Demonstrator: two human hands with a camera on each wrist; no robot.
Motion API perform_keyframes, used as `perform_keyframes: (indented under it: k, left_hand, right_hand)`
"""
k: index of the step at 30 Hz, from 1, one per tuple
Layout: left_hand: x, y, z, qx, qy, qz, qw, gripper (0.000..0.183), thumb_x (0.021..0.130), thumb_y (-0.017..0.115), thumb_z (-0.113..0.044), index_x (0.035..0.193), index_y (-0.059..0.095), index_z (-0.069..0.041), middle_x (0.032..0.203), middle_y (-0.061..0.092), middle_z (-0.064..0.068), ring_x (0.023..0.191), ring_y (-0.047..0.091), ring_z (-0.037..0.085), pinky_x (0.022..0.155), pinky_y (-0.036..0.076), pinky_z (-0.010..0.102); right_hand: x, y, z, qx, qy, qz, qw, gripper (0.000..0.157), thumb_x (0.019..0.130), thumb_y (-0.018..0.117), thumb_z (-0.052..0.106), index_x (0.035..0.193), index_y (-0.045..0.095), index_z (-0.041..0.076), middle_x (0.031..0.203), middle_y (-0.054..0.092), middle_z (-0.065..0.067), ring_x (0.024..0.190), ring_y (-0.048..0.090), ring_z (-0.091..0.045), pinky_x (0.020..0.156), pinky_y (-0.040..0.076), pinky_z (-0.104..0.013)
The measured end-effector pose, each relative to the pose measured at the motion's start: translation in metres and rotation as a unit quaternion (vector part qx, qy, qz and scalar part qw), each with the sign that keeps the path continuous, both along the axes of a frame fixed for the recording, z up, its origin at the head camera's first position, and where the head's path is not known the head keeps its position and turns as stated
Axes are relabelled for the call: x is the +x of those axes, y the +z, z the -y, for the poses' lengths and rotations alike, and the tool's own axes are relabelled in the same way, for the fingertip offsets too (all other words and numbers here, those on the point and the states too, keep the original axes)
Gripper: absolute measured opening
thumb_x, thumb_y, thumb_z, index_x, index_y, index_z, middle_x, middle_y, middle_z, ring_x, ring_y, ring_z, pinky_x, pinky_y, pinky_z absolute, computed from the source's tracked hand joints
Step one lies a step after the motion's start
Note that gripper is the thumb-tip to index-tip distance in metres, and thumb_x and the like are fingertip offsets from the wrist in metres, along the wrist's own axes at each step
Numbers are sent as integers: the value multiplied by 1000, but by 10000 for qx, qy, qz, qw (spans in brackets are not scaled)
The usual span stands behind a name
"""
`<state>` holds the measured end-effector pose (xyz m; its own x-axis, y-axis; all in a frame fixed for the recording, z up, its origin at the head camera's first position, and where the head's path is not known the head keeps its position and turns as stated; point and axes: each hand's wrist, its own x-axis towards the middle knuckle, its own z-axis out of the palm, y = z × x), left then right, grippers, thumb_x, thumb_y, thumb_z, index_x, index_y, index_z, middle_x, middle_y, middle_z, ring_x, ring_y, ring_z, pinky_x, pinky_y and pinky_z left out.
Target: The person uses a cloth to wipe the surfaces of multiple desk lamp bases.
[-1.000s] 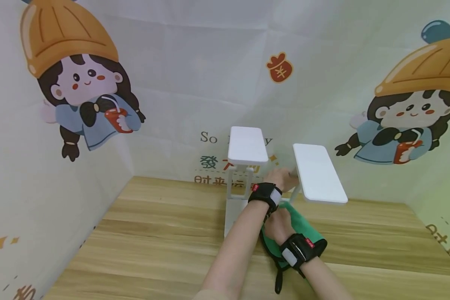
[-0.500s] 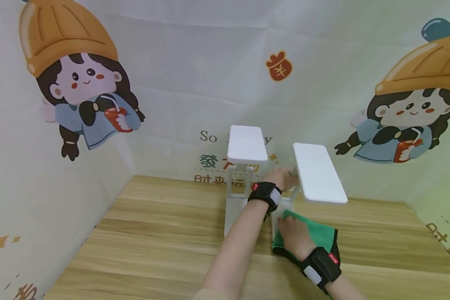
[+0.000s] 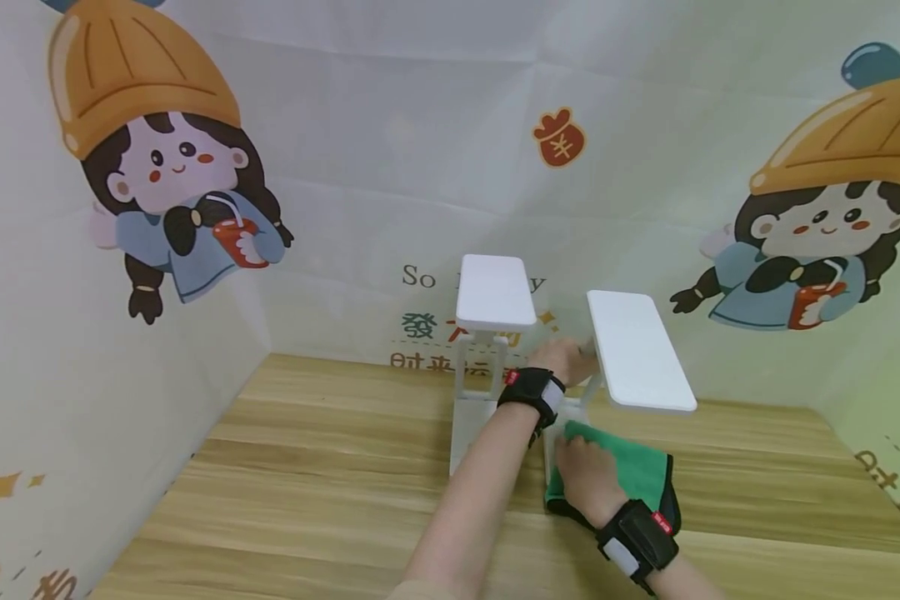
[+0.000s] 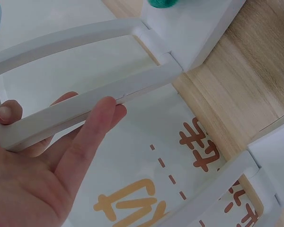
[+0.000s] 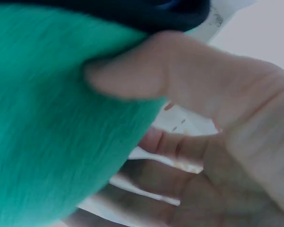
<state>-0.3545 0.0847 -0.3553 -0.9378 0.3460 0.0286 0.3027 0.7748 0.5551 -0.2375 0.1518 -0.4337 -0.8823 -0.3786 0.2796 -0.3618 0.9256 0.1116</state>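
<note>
My left hand (image 3: 562,360) grips the support frame of the right-hand white stand (image 3: 641,350). In the left wrist view, the thumb and fingers wrap one bar of that frame (image 4: 85,100), with the index finger stretched along it. My right hand (image 3: 588,479) holds a green cloth (image 3: 641,471) with black edging over the front of the same stand's base. Seen from the right wrist, the thumb presses on the cloth (image 5: 61,132) while the other fingers lie beneath, partly hidden by it. Part of the base shows white beside the cloth.
A second white stand (image 3: 495,292) stands upright just left of the left forearm, its base (image 3: 467,429) on the wooden table (image 3: 307,483). Behind both is a printed backdrop (image 3: 390,150), close to the stands.
My right hand has shifted to the right with the cloth, which now lies wider and bares some of the base. The left hand keeps its hold on the frame.
</note>
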Motion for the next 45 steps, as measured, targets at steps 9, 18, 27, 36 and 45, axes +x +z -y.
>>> perform_keyframes:
  k: [9,18,27,36,45]
  left_hand:
    - [0,0,1,-72,-57,-30,10000,51,95,41,-53,61,51,-16,59,52,0,56,48,15,53,37,28]
    - [-5,-7,18,143,122,-230,9996,32,96,50,-43,109,56,-15,103,68,6,85,63,21,68,45,32]
    - [-10,-1,31,-72,40,-292,9995,57,99,42,-46,144,33,-14,127,56,16,98,63,28,74,49,36]
    - [29,-8,57,-105,-261,-695,9972,57,101,37,-45,149,29,-16,137,51,12,109,59,30,86,49,41]
    - [95,-34,129,-208,378,-1054,9935,61,97,36,-56,140,46,-13,140,48,14,129,42,40,94,39,60]
  right_hand:
    - [-3,-5,3,-525,1039,172,9931,44,63,69,-19,103,57,-2,76,56,-15,64,57,-31,52,46,-37]
    - [11,1,11,-393,1788,-415,9822,46,65,70,-13,104,53,5,65,53,-3,53,55,-21,45,41,-30]
    - [64,9,66,-669,3231,187,9438,26,79,62,-8,92,51,11,67,49,5,52,37,-3,43,22,-15]
    - [50,12,58,-978,2993,3227,8926,41,89,63,41,118,56,11,110,62,2,93,57,-4,72,47,-21]
    - [29,38,11,-1826,544,1195,9744,64,89,63,40,130,47,-7,127,49,-34,112,49,-55,77,48,-60]
